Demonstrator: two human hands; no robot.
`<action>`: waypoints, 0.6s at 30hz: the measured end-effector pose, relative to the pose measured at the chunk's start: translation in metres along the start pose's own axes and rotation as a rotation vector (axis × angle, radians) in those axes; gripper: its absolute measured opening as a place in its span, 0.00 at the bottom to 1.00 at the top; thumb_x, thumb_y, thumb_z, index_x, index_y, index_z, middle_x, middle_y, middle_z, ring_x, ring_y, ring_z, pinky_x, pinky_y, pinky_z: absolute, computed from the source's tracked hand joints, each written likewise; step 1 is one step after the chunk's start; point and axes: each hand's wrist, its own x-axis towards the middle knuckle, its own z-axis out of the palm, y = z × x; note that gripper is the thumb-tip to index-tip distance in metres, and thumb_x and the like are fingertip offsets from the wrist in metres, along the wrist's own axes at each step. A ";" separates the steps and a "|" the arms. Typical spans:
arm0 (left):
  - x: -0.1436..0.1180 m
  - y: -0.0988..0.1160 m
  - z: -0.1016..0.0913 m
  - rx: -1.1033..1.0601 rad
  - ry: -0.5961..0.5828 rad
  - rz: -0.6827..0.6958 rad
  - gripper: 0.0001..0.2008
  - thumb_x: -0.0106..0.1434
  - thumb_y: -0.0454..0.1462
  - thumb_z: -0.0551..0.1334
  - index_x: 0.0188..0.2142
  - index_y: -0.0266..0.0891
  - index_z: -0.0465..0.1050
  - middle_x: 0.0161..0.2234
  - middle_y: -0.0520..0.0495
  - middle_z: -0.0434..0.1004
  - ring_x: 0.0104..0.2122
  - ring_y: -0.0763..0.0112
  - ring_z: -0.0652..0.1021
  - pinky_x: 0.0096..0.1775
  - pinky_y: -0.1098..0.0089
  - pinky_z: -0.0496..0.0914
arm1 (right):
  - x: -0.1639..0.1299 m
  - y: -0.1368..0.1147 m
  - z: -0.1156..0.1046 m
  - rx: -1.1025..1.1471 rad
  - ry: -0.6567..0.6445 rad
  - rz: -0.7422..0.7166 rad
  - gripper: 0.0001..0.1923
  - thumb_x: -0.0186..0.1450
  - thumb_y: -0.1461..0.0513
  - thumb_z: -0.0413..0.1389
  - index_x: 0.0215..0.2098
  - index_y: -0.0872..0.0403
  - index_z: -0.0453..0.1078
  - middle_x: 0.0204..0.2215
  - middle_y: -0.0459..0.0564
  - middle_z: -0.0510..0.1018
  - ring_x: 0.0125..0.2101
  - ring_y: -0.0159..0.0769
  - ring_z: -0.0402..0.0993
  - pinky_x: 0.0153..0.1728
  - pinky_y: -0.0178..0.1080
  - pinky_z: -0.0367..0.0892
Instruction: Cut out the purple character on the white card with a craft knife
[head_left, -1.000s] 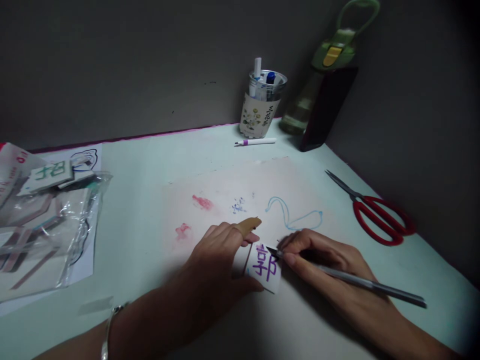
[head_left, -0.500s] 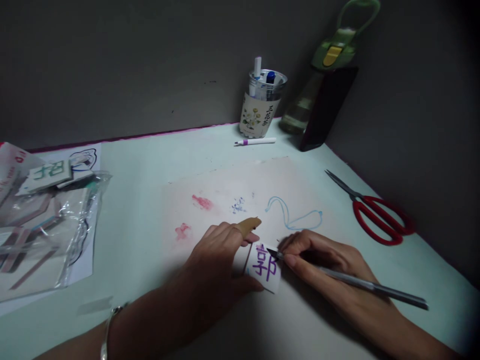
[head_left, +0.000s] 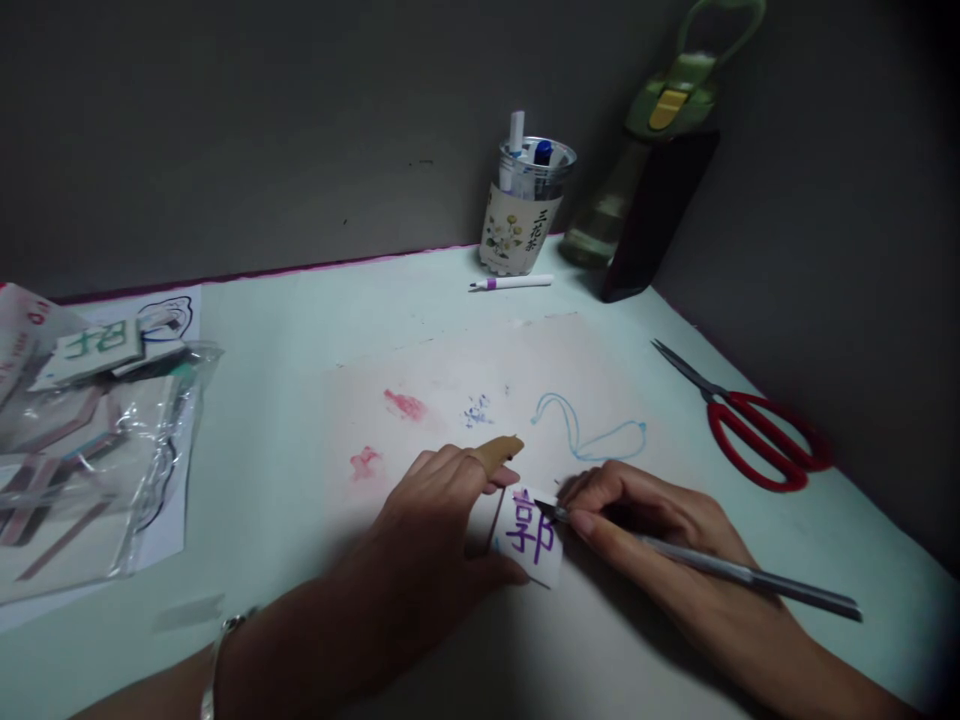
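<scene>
My left hand (head_left: 427, 545) grips a small white block (head_left: 550, 570) between thumb and fingers. A Chinese character is drawn on the block's face in purple lines. Something tan, like a bandage or finger cover (head_left: 499, 453), wraps one of the left fingers. In a pen grip, my right hand (head_left: 660, 535) holds a slim metal craft knife (head_left: 757, 578), its dark blade tip at the upper part of the purple character. Whether the tip is sunk into the surface is too small to tell. Under both hands lies a pale sheet (head_left: 442, 365) with red and blue marks.
Red-handled scissors (head_left: 757, 430) lie at the right. At the back stand a cup of pens (head_left: 521, 225), a green bottle (head_left: 600, 220) and a leaning dark phone (head_left: 660, 215); a white marker (head_left: 517, 283) lies before the cup. Plastic bags (head_left: 157, 450) with pale pieces are at left.
Both hands, the block and the knife keep nearly the same pose. The whole view has shifted very slightly.
</scene>
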 end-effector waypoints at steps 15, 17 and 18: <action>0.004 -0.001 0.000 0.076 -0.018 0.084 0.48 0.42 0.41 0.81 0.60 0.41 0.63 0.45 0.47 0.80 0.42 0.55 0.78 0.43 0.56 0.72 | 0.003 -0.005 0.001 -0.037 0.063 0.029 0.14 0.66 0.52 0.57 0.28 0.51 0.71 0.26 0.47 0.77 0.27 0.34 0.71 0.26 0.35 0.63; 0.004 -0.001 -0.001 0.074 -0.030 0.063 0.48 0.43 0.40 0.81 0.61 0.42 0.63 0.46 0.48 0.80 0.43 0.55 0.77 0.44 0.56 0.72 | 0.003 -0.004 0.000 -0.021 0.062 0.033 0.14 0.66 0.51 0.56 0.28 0.51 0.71 0.27 0.47 0.78 0.28 0.35 0.72 0.26 0.35 0.63; 0.003 -0.001 -0.002 0.071 -0.033 0.059 0.48 0.43 0.40 0.81 0.61 0.43 0.62 0.46 0.48 0.80 0.43 0.55 0.77 0.44 0.56 0.72 | 0.002 -0.004 0.000 -0.015 0.062 0.036 0.14 0.66 0.51 0.57 0.28 0.51 0.71 0.28 0.47 0.78 0.28 0.35 0.72 0.26 0.35 0.63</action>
